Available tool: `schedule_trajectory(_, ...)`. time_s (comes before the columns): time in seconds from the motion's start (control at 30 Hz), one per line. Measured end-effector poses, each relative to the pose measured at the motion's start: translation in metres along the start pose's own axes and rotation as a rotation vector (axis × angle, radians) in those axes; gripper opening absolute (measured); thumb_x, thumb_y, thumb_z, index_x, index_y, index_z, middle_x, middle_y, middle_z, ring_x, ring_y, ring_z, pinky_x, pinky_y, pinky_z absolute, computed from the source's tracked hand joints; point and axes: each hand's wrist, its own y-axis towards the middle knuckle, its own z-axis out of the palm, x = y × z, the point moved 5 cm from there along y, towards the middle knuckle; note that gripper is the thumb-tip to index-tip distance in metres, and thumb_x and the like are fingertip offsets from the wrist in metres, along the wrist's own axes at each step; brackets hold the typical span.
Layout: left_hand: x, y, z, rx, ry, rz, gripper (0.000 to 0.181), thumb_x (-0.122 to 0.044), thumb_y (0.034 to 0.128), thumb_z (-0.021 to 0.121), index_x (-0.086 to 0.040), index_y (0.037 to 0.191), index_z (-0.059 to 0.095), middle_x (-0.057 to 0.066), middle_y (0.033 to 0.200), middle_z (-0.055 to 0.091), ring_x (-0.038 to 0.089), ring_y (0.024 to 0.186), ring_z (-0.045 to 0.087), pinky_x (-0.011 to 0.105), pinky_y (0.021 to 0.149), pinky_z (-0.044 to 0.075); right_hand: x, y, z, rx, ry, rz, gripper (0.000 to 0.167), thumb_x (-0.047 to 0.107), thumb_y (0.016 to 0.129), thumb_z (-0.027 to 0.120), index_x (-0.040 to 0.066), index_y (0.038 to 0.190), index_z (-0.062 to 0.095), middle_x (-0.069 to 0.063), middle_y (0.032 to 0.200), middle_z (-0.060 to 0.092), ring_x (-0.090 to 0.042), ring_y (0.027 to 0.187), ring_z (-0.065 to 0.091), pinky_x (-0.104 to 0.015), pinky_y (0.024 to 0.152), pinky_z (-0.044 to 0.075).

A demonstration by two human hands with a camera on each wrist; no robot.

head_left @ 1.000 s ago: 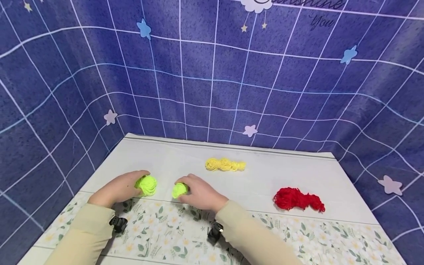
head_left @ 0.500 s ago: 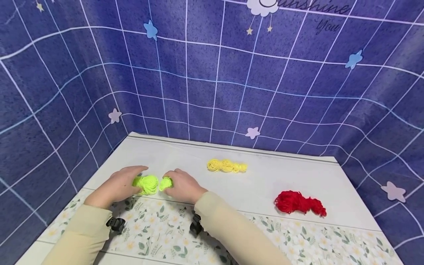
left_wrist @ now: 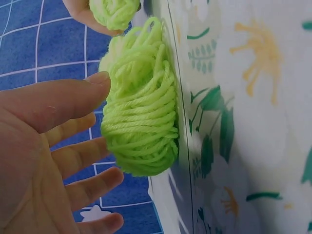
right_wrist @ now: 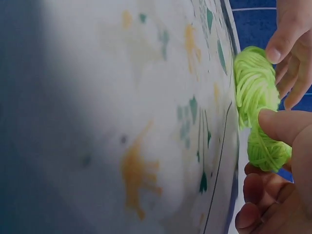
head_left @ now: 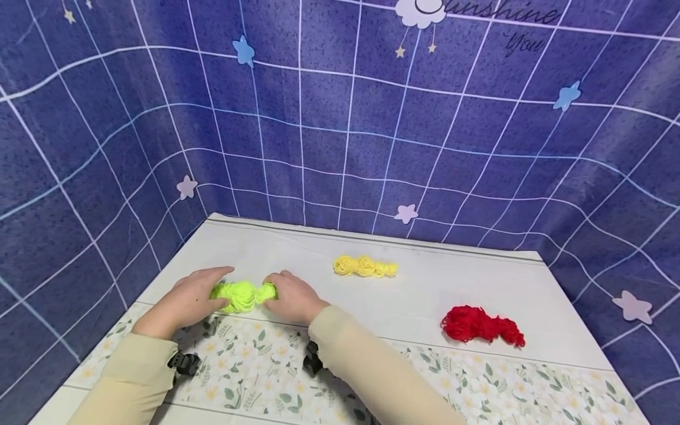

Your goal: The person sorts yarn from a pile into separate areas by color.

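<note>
A larger bright green yarn ball point(head_left: 241, 296) lies on the white part of the table at the left. Around its left side my left hand point(head_left: 187, 300) is spread; in the left wrist view the thumb and fingers point(left_wrist: 97, 183) stand loosely beside the yarn, not curled round it. My right hand point(head_left: 296, 298) pinches a smaller green yarn ball point(head_left: 265, 293) between thumb and fingers. The smaller ball sits against the right end of the larger one, in line with it. In the right wrist view the thumb partly covers the smaller ball point(right_wrist: 265, 153).
A yellow yarn bundle point(head_left: 365, 267) lies farther back near the middle. Over at the right is a red yarn bundle point(head_left: 480, 324). A floral strip point(head_left: 255, 366) runs along the table's front, and a blue gridded curtain point(head_left: 366, 141) hangs behind and at both sides.
My right hand has moved left with the smaller yarn ball, bringing it up to the larger one. The left hand's fingers have loosened from the larger ball and spread.
</note>
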Motion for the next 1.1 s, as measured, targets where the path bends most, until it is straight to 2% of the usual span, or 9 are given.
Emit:
schedule_trajectory(0.33, -0.003, -0.001, 0.000, -0.012, -0.009, 0.005, 0.070, -0.023, 0.0894, 0.078, -0.001, 0.148, 0.047, 0.026, 0.143, 0.052, 0.050, 0.130, 0.046, 0.068, 0.101, 0.038, 0.009, 0.003, 0.004, 0.009, -0.044, -0.015, 0.046, 0.037, 0.093, 0.070, 0.023, 0.135, 0.061, 0.009, 0.114, 0.060, -0.002, 0.096, 0.055, -0.020, 0.085, 0.048)
schedule_trajectory(0.57, -0.006, -0.001, 0.000, -0.017, -0.011, 0.004, 0.070, -0.025, 0.0900, 0.078, -0.002, 0.149, 0.047, 0.025, 0.144, 0.052, 0.049, 0.131, 0.046, 0.069, 0.101, 0.038, 0.009, 0.000, 0.005, 0.021, -0.059, -0.011, 0.056, 0.041, 0.094, 0.069, 0.024, 0.145, 0.054, 0.005, 0.128, 0.061, -0.007, 0.112, 0.059, -0.023, 0.096, 0.048)
schedule_trajectory(0.7, -0.009, -0.001, -0.001, -0.029, -0.005, 0.023, 0.070, -0.026, 0.0894, 0.078, -0.003, 0.148, 0.048, 0.024, 0.144, 0.052, 0.049, 0.131, 0.046, 0.068, 0.102, 0.038, 0.005, -0.005, 0.000, 0.018, -0.064, -0.016, 0.059, 0.046, 0.095, 0.067, 0.026, 0.147, 0.052, 0.005, 0.134, 0.058, -0.010, 0.119, 0.058, -0.027, 0.098, 0.049)
schedule_trajectory(0.83, -0.014, -0.001, -0.004, -0.041, 0.000, 0.055, 0.071, -0.028, 0.0884, 0.078, -0.003, 0.148, 0.049, 0.025, 0.145, 0.050, 0.049, 0.132, 0.045, 0.069, 0.102, 0.037, -0.001, -0.011, -0.013, 0.010, -0.120, -0.018, 0.060, 0.051, 0.095, 0.064, 0.028, 0.148, 0.051, 0.004, 0.139, 0.055, -0.016, 0.124, 0.055, -0.032, 0.099, 0.050)
schedule_trajectory(1.1, -0.032, 0.000, -0.009, -0.054, 0.035, 0.079, 0.075, -0.035, 0.0876, 0.078, -0.005, 0.149, 0.048, 0.028, 0.151, 0.042, 0.051, 0.138, 0.036, 0.074, 0.104, 0.030, -0.011, -0.032, -0.056, -0.054, -0.266, -0.049, 0.061, 0.057, 0.097, 0.056, 0.028, 0.150, 0.049, 0.003, 0.139, 0.054, -0.021, 0.124, 0.051, -0.042, 0.099, 0.048)
